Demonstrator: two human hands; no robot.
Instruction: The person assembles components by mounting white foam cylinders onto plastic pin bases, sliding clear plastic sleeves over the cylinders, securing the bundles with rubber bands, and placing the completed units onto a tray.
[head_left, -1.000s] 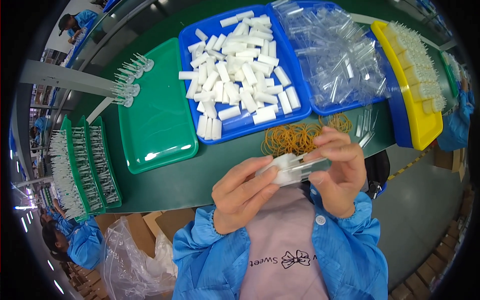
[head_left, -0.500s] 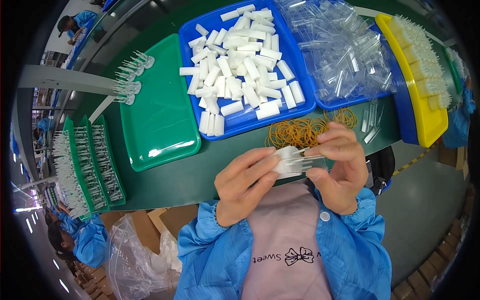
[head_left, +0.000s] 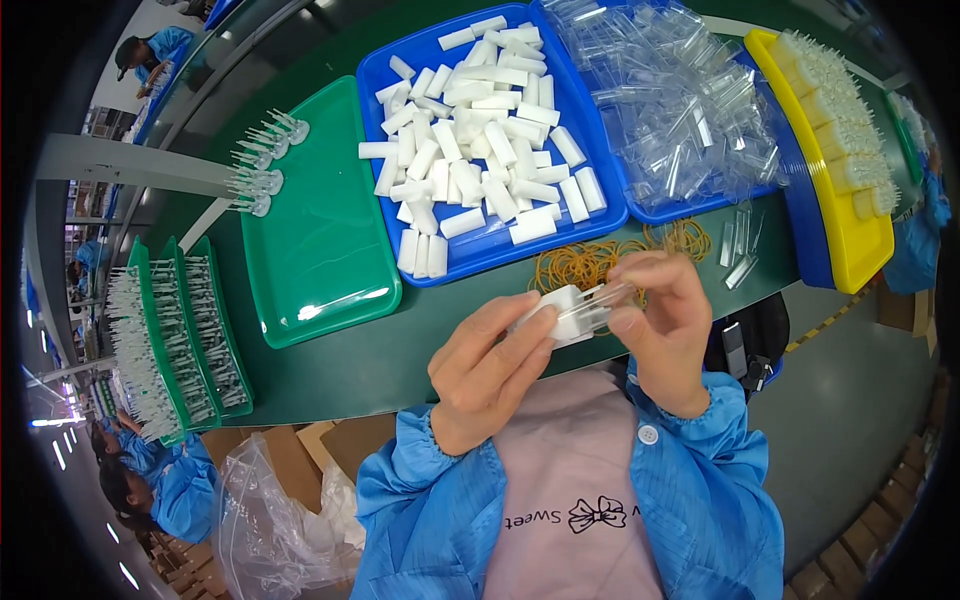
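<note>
In front of my chest, my left hand (head_left: pixel 490 372) is closed on a white foam block (head_left: pixel 572 314), its fingers along the left end. Clear thin prongs stick out of the block toward the right. My right hand (head_left: pixel 664 325) pinches a clear plastic piece (head_left: pixel 610 297) between thumb and fingers, right against those prongs. Part of the clear piece is hidden by the fingers, and I cannot tell whether it encloses the prongs. Orange rubber bands (head_left: pixel 580 268) lie in a heap just beyond my hands.
A blue tray (head_left: pixel 620 205) of white foam blocks stands ahead; a blue tray (head_left: pixel 668 208) of clear plastic parts is to its right. A yellow tray (head_left: pixel 872 262) holds bristly white pieces. At left are a green tray (head_left: pixel 315 240) and green racks (head_left: pixel 180 415) of white-tipped parts.
My right hand has shifted left, closer to my left hand. The clear piece now tilts upward to the right and sits nearer the foam block. My left hand has barely moved.
</note>
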